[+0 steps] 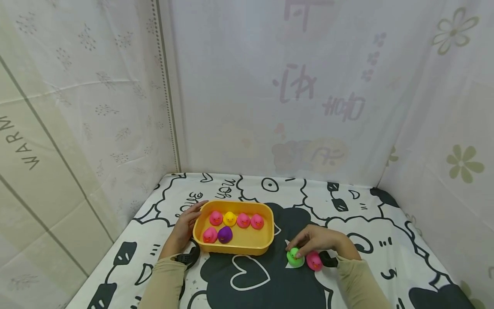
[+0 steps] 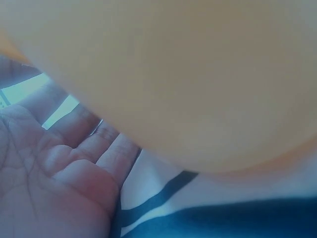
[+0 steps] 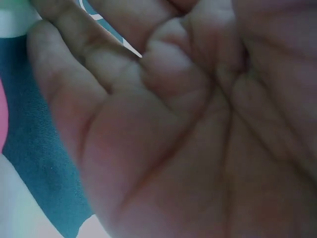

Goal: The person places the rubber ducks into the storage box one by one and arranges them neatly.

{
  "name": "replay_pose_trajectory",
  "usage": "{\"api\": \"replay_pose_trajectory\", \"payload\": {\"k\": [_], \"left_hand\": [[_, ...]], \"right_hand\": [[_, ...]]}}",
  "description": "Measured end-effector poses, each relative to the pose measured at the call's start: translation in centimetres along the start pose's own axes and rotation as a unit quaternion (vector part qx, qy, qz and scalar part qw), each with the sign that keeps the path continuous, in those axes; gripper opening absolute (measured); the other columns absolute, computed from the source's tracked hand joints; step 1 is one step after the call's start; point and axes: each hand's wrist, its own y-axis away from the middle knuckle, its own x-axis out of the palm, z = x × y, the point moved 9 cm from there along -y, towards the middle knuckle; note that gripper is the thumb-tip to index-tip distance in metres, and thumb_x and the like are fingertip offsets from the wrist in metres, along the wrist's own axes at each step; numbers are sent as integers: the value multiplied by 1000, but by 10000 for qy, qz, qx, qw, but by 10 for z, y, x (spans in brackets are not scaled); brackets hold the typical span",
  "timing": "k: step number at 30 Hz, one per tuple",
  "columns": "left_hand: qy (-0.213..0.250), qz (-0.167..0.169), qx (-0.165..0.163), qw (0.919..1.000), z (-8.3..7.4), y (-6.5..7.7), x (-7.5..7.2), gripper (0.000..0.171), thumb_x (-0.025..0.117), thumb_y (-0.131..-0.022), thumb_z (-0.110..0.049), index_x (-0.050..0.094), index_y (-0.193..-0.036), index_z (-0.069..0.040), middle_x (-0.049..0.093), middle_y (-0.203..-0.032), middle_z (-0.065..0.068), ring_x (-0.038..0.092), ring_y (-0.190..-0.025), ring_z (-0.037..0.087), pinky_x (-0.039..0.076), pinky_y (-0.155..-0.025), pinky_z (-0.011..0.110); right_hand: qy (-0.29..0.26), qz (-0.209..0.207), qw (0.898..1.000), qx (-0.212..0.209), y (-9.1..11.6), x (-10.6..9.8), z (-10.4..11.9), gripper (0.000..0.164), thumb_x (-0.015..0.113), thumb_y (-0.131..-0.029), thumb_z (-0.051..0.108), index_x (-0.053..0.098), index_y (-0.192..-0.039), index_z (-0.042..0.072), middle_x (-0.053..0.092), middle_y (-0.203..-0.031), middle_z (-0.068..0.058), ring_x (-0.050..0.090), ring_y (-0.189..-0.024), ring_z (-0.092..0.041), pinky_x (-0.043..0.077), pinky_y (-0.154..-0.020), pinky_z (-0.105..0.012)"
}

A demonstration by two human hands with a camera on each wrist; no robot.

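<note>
A yellow tray (image 1: 251,249) holds several rubber ducks: pink ones, a yellow duck (image 1: 230,219) and a purple duck (image 1: 225,234). My left hand (image 1: 184,227) rests against the tray's left end, fingertips near the rim; in the left wrist view its fingers (image 2: 74,121) lie stretched along the tray's wall (image 2: 198,89). To the right of the tray, my right hand (image 1: 318,240) pinches a green rubber duck (image 1: 295,258) between thumb and fingers. Beside it, under the wrist, sits a pink duck (image 1: 314,261). The right wrist view is mostly palm (image 3: 163,129), with the green duck (image 3: 15,17) cut off at the corner.
A white cloth with black cartoon drawings (image 1: 359,206) covers the table. Pale patterned curtains (image 1: 247,107) enclose the back and both sides. The tray's right half has bare floor (image 1: 252,236), with the ducks gathered at its left and back.
</note>
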Motion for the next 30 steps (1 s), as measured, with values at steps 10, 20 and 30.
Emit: {"api": "replay_pose_trajectory", "payload": {"k": [10, 20, 30], "left_hand": [[77, 68, -25, 9999, -2, 1, 2, 50, 42, -102, -21, 46, -151, -15, 42, -155, 8, 46, -137, 28, 44, -105, 28], [132, 17, -79, 9999, 0, 0, 2, 50, 42, -101, -20, 47, -150, -16, 42, -155, 8, 46, -137, 28, 43, -106, 30], [81, -50, -52, 9999, -1, 1, 1, 50, 44, -100, -22, 48, -150, -16, 44, -154, 7, 47, -136, 28, 42, -108, 31]], "right_hand": [[747, -1276, 9890, 10, 2, -28, 2, 25, 76, -90, 29, 77, -111, 16, 74, -106, 4, 69, -94, -19, 57, -83, -30], [1113, -2150, 9701, 147, 3, -44, -11, 30, 78, -87, 36, 74, -111, 19, 72, -103, 8, 69, -96, -13, 55, -87, -27], [1001, -1872, 9772, -29, 6, -39, -10, 32, 78, -88, 29, 72, -115, 15, 72, -110, 1, 69, -100, -15, 56, -86, -31]]}}
